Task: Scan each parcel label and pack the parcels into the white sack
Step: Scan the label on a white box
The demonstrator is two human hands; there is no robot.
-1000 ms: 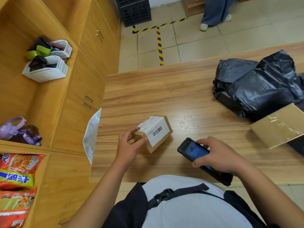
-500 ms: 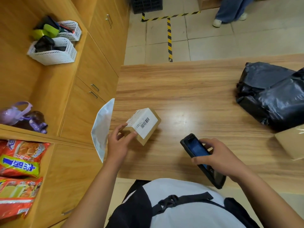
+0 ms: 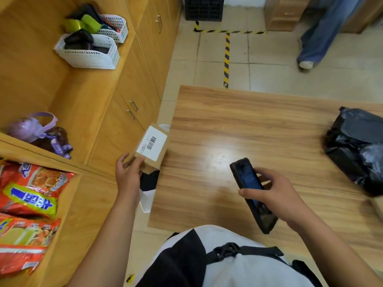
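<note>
My left hand grips a small cardboard box with a white barcode label, held past the table's left edge over the mouth of the white sack. The sack hangs beside the table and something black shows inside it. My right hand holds a black handheld scanner above the wooden table, screen up. Black plastic-wrapped parcels lie at the table's right edge.
Wooden cabinets and shelves stand to the left with white baskets, a purple bottle and snack bags. A person's legs are on the tiled floor beyond the table, near yellow-black floor tape.
My left hand lifted the labelled box off the table and carried it left, over the sack's opening. The scanner hand stayed roughly in place. My view turned left.
</note>
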